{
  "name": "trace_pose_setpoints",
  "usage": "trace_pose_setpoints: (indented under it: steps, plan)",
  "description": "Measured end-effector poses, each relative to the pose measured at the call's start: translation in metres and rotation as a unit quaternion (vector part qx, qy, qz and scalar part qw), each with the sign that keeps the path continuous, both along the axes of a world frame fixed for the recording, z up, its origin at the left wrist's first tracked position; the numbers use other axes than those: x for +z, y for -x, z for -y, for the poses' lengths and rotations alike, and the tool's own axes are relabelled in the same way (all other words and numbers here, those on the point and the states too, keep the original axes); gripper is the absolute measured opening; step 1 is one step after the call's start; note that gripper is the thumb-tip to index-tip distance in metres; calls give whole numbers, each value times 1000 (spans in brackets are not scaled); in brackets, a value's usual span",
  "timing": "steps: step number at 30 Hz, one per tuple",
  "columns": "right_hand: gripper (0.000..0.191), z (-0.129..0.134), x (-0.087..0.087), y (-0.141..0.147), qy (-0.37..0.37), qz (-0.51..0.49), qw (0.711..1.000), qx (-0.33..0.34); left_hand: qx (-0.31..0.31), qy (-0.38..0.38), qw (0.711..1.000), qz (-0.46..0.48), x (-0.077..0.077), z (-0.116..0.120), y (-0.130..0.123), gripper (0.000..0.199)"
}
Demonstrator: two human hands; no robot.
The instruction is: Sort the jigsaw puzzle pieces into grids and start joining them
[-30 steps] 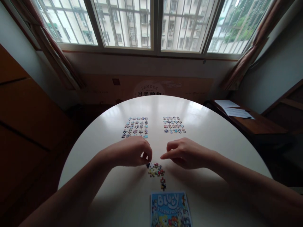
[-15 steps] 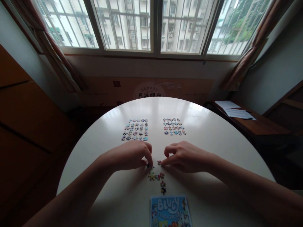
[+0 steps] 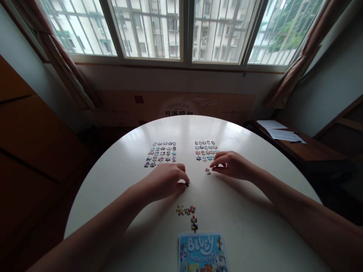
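My left hand (image 3: 170, 177) is over the middle of the table, its thumb and index finger pinched on a small dark jigsaw piece (image 3: 186, 184). A bit of something pale shows at the fingertips too. My right hand (image 3: 234, 165) is farther right, fingers stretched toward a small joined bit of jigsaw (image 3: 208, 171) that lies just left of the fingertips. That hand holds nothing I can see. Nearer to me lie a few joined yellow and red pieces (image 3: 185, 210) and a short upright pair (image 3: 194, 223).
Rows of loose jigsaw pieces (image 3: 161, 153) lie at the back left, and another block of rows (image 3: 202, 147) at the back right, partly behind my right hand. A blue "Bluey" picture sheet (image 3: 202, 252) lies at the near edge of the round white table (image 3: 113, 189).
My right hand has moved away and to the right, and the small joined bit now lies there. My left hand has shifted slightly forward and right with its dark piece.
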State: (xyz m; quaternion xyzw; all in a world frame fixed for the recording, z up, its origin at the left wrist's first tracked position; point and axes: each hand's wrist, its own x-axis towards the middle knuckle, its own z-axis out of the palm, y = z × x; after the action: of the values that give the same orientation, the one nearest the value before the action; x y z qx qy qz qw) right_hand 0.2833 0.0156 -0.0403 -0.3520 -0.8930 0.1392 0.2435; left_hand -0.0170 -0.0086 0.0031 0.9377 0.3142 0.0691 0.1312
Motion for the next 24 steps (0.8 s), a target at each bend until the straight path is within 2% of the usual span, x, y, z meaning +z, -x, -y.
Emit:
trace_pose_setpoints:
  steps: [6,13,18,24]
  plan:
    - [16,-1,4,-6,-25,7,999,-37,30,-56,998,-4,-11,4,-12,20]
    - [26,7,10,-1,-4,79,996,38,69,-106,991,-54,-12,7,-26,24]
    - [17,15,18,4,26,81,994,68,74,-89,989,-89,-9,2,-40,24]
    - [18,35,31,21,78,97,985,118,91,-41,991,-84,-10,-5,-59,30]
